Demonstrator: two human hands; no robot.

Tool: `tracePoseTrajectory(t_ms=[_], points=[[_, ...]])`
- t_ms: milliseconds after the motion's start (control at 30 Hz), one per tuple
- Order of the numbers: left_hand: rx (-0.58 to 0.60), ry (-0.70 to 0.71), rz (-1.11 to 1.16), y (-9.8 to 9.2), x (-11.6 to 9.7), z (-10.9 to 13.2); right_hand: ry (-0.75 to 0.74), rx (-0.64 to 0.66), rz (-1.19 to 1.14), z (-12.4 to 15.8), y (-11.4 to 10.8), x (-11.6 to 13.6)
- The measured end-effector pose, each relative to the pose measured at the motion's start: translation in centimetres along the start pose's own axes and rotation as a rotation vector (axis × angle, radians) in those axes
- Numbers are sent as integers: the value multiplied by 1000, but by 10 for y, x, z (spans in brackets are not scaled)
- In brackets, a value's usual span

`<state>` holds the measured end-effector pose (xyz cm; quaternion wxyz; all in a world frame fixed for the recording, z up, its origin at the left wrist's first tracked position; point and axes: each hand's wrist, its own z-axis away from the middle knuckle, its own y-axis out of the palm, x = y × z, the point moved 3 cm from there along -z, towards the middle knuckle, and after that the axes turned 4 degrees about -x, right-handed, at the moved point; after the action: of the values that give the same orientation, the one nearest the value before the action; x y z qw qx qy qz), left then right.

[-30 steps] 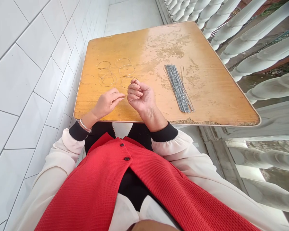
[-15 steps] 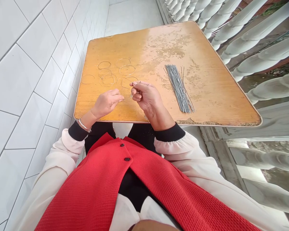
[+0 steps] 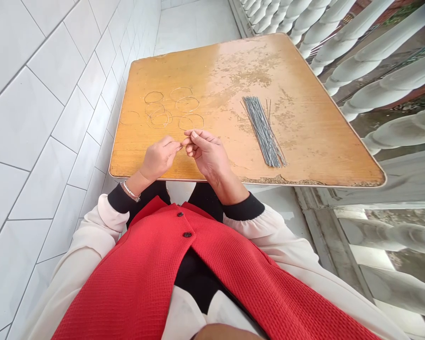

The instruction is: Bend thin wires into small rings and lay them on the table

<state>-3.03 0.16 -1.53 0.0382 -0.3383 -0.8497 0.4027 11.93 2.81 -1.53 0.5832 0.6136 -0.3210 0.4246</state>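
The left hand (image 3: pixel 158 159) and right hand (image 3: pixel 207 154) are pinching a thin wire (image 3: pixel 182 145) narrowly between their fingers at the counter's (image 3: pixel 304 141) near edge, below wire rings (image 3: pixel 159 119), left of a wire bundle (image 3: pixel 264 132)

From my remote seat I see a worn yellow wooden desk (image 3: pixel 297 141), its finish flaking along the near edge. A white tiled wall (image 3: pixel 46 132) runs down the left, a white turned balustrade (image 3: pixel 375 61) stands on the right, and pale floor (image 3: pixel 194 23) lies beyond the far edge.
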Motion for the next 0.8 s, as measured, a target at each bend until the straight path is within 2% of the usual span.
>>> tracePoseTrajectory(t_ms=[100,233,433,600,800], points=[[-21,2,-9,0,-1,0,16,-33,-6,-1,-2,0],[-20,-14,19,1,-2,-1,9,5,-6,2,-1,2],[-70,0,-54,5,-7,-2,0,26,-18,2,0,4],[-63,15,42,5,-9,1,-13,8,-74,0,-2,3],[-74,12,123,1,-11,4,-12,-11,3,0,-3,-3]])
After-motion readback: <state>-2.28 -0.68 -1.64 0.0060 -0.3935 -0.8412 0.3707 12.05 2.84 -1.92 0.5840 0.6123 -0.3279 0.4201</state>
